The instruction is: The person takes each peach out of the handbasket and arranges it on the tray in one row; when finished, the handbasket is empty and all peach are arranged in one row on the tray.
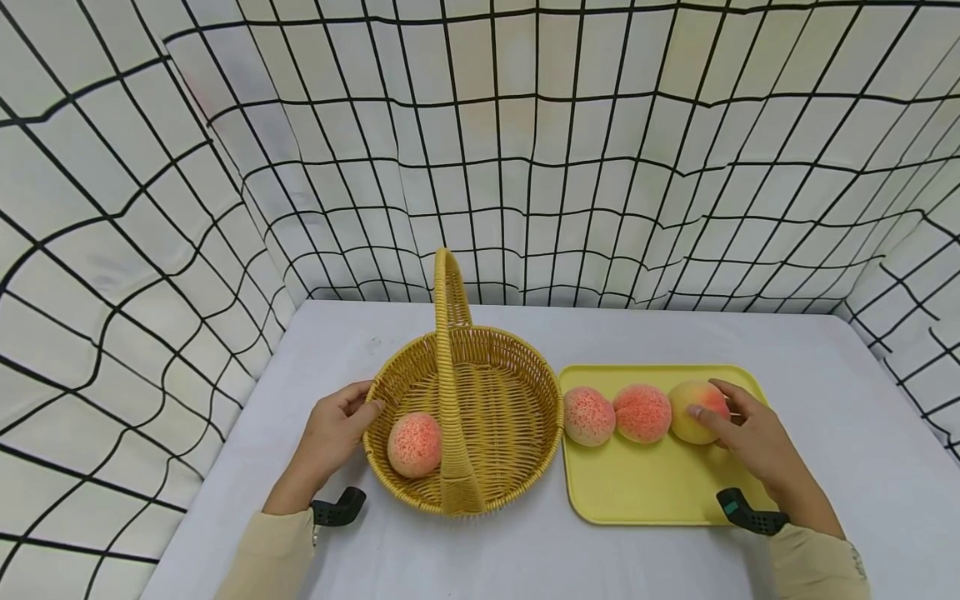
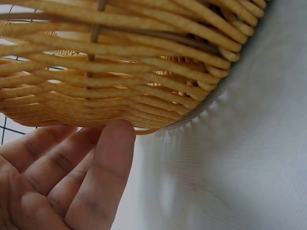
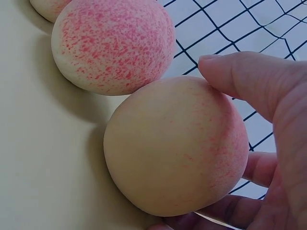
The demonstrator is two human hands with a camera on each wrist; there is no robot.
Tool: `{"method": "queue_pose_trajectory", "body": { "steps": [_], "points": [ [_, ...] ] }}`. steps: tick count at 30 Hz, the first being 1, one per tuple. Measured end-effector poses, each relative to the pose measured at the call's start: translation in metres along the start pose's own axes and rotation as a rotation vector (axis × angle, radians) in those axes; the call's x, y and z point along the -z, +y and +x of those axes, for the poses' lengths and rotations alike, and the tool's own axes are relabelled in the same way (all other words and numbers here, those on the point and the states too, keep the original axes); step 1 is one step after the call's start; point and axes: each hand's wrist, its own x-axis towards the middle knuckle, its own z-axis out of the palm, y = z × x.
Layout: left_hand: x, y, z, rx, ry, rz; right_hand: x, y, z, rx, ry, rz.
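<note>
My left hand point(image 1: 335, 431) holds the left rim of a round wicker basket point(image 1: 510, 408), its thumb at the edge. The left wrist view shows the thumb and fingers against the woven side point(image 2: 96, 91). One speckled pink peach point(image 1: 414, 445) lies in the basket, left of the tall handle point(image 1: 447, 375). Over the yellow tray point(image 1: 637, 492), my right hand point(image 1: 759, 442) grips a yellow peach with a pink blush point(image 1: 688, 398), thumb on the near side and fingers round the far right. In the right wrist view this peach point(image 3: 172, 148) appears to touch its neighbour.
Two pinker peaches, one redder point(image 1: 642, 413) and one speckled point(image 1: 588, 416), sit in a row on the tray left of the held one. The basket stands against the tray's left edge. A white cloth point(image 1: 525, 558) covers the table; black netting point(image 1: 495, 158) hangs behind and at both sides.
</note>
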Motion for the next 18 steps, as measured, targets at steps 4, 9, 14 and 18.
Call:
{"method": "queue_pose_trajectory", "body": {
  "steps": [4,9,14,18],
  "points": [
    [0.000,0.000,-0.001,-0.010,0.011,0.017,0.000,0.000,0.000,0.002,-0.002,-0.003],
    [0.000,0.001,-0.001,-0.025,0.020,0.029,0.001,-0.001,0.000,0.000,-0.007,-0.004],
    [0.000,0.002,-0.001,-0.033,0.029,0.056,0.003,-0.004,0.000,-0.012,-0.023,-0.006],
    [0.000,0.003,-0.001,-0.031,0.034,0.073,0.005,-0.011,-0.001,-0.011,-0.021,0.017]
  ]
}}
